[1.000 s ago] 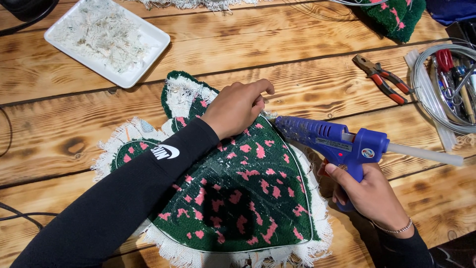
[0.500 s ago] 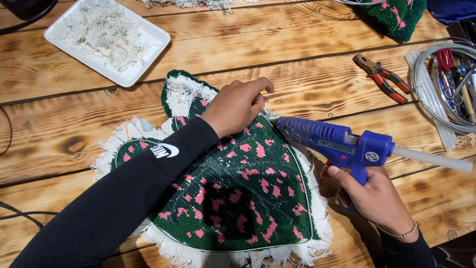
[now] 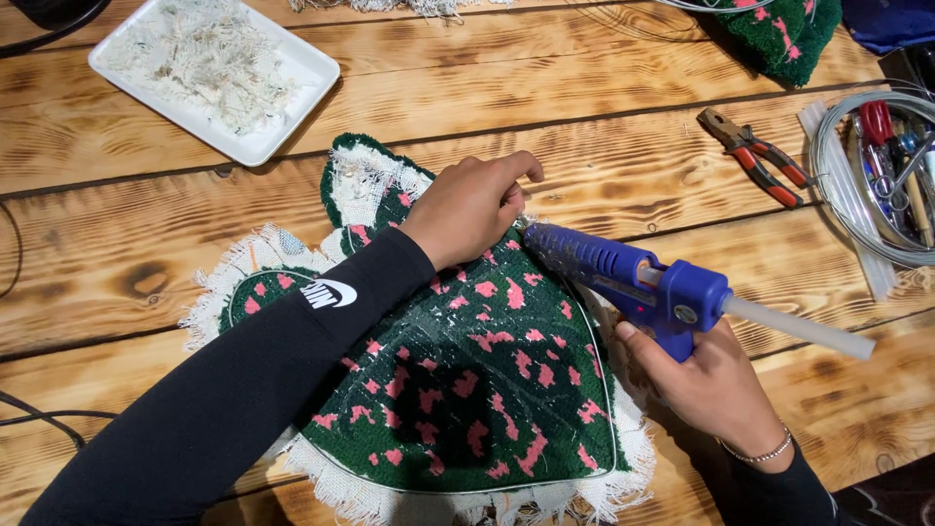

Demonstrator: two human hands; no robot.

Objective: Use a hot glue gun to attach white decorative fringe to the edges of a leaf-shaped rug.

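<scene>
Pressing down at frame centre, the left hand (image 3: 469, 206) sits curled, fingers bent over the upper right edge of the tufted piece (image 3: 458, 390). It grips nothing loose; it pins or folds the fabric border right where the nozzle meets it, likely to keep the edge flat against the backing while adhesive goes on. Whether a fold of cloth is pinched under the fingertips I cannot tell; they are hidden by the knuckles.

Right hand (image 3: 716, 385), lower right of frame, is closed round the handle of the blue glue gun (image 3: 633, 282). Barrel angles up and left so the tip lands just beside the left hand's fingers, touching or nearly touching the fabric edge. A pale glue stick (image 3: 799, 329) juts out the back toward the right edge.

Tufted piece fills centre to bottom of frame, flat on the wooden table (image 3: 584, 136), back side up by the look of it: green with pink flecks, white fringe of raw backing all round, a shiny film across the middle. Left forearm lies across it, which also weighs it down.

Outward: white tray (image 3: 302, 73) of pale fibre scraps at upper left, clear of the work. Red-handled pliers (image 3: 755, 156) at upper right, well apart from the gun. Coil of wire (image 3: 842, 195) and small tools at the right edge. Another green tufted bit (image 3: 779, 34) at the top right corner.
</scene>
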